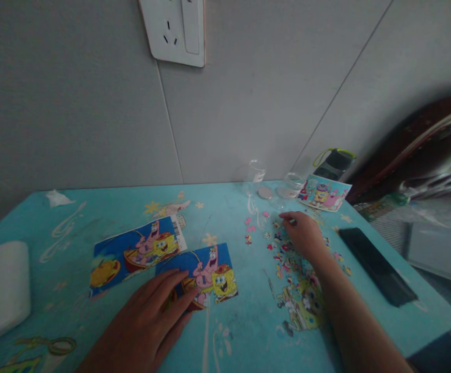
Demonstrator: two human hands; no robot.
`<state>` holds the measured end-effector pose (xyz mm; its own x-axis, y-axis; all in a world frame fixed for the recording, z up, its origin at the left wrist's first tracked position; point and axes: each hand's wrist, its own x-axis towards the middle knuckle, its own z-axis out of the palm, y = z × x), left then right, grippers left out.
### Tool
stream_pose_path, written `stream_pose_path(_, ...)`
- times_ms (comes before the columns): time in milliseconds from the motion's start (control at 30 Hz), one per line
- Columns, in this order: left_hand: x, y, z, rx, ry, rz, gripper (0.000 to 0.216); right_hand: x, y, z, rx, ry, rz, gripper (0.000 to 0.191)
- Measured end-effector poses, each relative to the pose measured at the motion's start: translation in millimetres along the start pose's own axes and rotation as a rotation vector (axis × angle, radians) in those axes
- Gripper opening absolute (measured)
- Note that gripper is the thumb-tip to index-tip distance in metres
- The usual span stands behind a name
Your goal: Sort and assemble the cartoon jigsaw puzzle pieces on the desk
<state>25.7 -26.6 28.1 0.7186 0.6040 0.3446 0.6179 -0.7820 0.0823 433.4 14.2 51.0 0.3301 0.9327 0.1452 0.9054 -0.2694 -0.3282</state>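
My left hand (153, 318) lies flat with fingers stretched out on the near corner of a partly built cartoon jigsaw (205, 274). Beside it to the left lies a printed reference picture (135, 251) of the same scene. My right hand (301, 233) reaches over a scatter of several loose puzzle pieces (283, 254), its fingertips pressed down on them; whether a piece is pinched is hidden. A joined patch of pieces (301, 305) lies under my right forearm.
On the turquoise table (229, 331): a white box (0, 290) at left, a black flat object (376, 264) at right, clear jars (256, 176) with a lid (264, 192), another cartoon card (324, 192), a dark bottle (334, 163). A wall stands behind.
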Motion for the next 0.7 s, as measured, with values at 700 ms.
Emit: stream_pose_path(700, 10, 10, -16, -0.09, -0.137, -0.044, 0.034, -2, -2, -5, -0.002, -0.078, 0.023, 0.032)
